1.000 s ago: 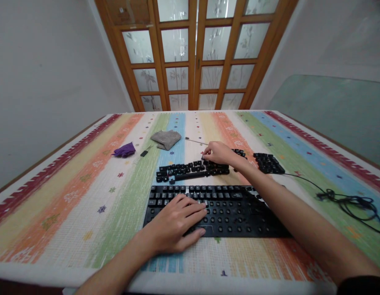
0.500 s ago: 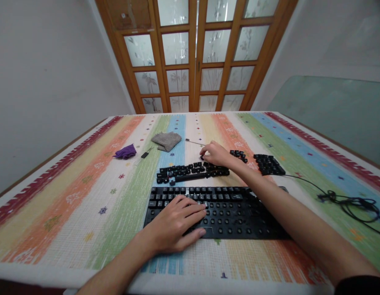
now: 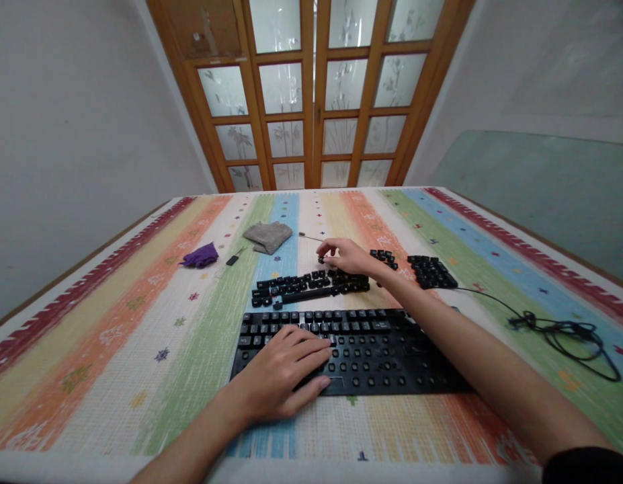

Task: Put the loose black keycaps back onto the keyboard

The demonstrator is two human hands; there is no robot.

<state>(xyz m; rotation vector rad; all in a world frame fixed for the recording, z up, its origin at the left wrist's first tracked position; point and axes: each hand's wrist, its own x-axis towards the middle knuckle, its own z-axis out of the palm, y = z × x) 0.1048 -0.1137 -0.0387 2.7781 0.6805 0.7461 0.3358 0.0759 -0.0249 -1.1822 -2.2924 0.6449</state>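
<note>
A black keyboard (image 3: 392, 363) lies across the near part of the table. Keycaps sit on its upper rows, while bare key posts show over its lower right part. My left hand (image 3: 285, 370) rests on the keyboard's left side, palm down with fingers stretched out. Beyond the keyboard, my right hand (image 3: 341, 255) reaches over the loose keycaps (image 3: 285, 286), its fingers pinching a small black keycap (image 3: 320, 259). A long black space bar (image 3: 308, 296) lies in front of those keycaps. My right forearm hides part of the keyboard's right end.
Another block of loose keycaps (image 3: 432, 272) lies to the right, near a coiled black cable (image 3: 568, 336). A thin rod with a dark tip (image 3: 302, 234), a grey cloth (image 3: 269, 236), a purple cloth (image 3: 200, 255) and a small black object (image 3: 232, 260) lie farther back.
The view has shifted slightly. My right hand, with the keycap at its fingertips, has moved a little to the left. My left hand stays on the keyboard.
</note>
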